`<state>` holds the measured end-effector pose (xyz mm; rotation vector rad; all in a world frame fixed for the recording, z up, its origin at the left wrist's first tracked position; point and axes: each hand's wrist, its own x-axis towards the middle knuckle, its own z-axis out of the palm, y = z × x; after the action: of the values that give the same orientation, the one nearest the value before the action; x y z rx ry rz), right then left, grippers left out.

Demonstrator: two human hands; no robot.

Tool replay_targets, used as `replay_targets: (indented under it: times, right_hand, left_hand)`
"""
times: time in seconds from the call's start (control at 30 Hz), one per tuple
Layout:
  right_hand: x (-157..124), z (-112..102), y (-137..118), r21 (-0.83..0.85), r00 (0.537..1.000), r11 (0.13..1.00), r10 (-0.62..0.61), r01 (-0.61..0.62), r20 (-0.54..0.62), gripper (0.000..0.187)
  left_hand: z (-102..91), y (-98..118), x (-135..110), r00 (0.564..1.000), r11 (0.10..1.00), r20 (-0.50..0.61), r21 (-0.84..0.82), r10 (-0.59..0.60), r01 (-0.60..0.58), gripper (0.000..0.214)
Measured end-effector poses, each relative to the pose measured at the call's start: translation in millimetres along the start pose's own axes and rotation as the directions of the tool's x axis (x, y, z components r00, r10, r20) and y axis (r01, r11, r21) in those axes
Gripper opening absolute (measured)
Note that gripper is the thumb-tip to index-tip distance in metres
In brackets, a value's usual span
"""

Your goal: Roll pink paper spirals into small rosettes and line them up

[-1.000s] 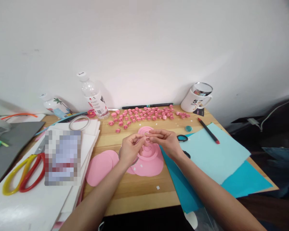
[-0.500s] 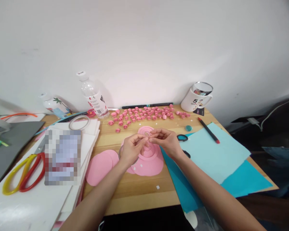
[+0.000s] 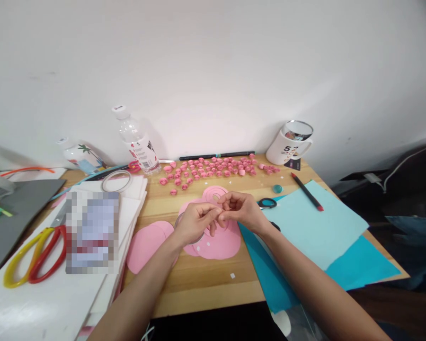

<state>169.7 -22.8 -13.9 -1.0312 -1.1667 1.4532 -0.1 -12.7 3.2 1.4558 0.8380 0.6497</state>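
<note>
My left hand and my right hand meet fingertip to fingertip over a pink paper spiral on the wooden table. Both hands have their fingers curled in a pinch around something small that I cannot make out. A clear tape roll peeks out under my left hand. Several small pink rolled paper roses lie in rows behind the hands. Pink paper circles lie to the left of the spiral.
Blue paper sheets cover the right side, with scissors and a red pen on them. A white mug, two bottles, a white paper stack and red and yellow loops stand around.
Both hands have sunk lower and drawn closer together over the pink spiral, the fingers now curled more tightly against each other.
</note>
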Motion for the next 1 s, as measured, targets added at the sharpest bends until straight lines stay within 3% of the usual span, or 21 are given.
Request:
replay_targets:
  times: [0.27,0.43,0.67,0.87,1.0]
  right_hand:
    - [-4,1,2,-0.013,0.985,1.0,0.02,-0.018,0.172,0.048]
    - [-7,4,0,-0.056,0.985,0.998,-0.008,0.018,0.171,0.054]
    - [-10,10,-2,-0.087,0.981,0.996,0.0,0.017,0.193,0.053]
    - [-4,3,1,-0.032,0.983,0.997,-0.066,0.072,0.172,0.038]
    - [-2,1,0,-0.067,0.984,0.988,-0.133,0.142,0.122,0.027]
  left_hand:
    - [3.0,2,-2,0.982,0.982,0.182,-0.166,-0.059,0.09,0.034]
    - [2.5,-4,-1,0.971,0.945,0.2,-0.27,-0.134,0.186,0.031]
    - [7.6,4,-2,0.98,0.963,0.135,-0.208,-0.145,0.171,0.031]
    - [9.9,5,-1,0.992,0.99,-0.11,-0.133,-0.055,0.04,0.031]
    - [7.1,-2,1,0.984,0.987,-0.173,-0.158,-0.033,0.006,0.03]
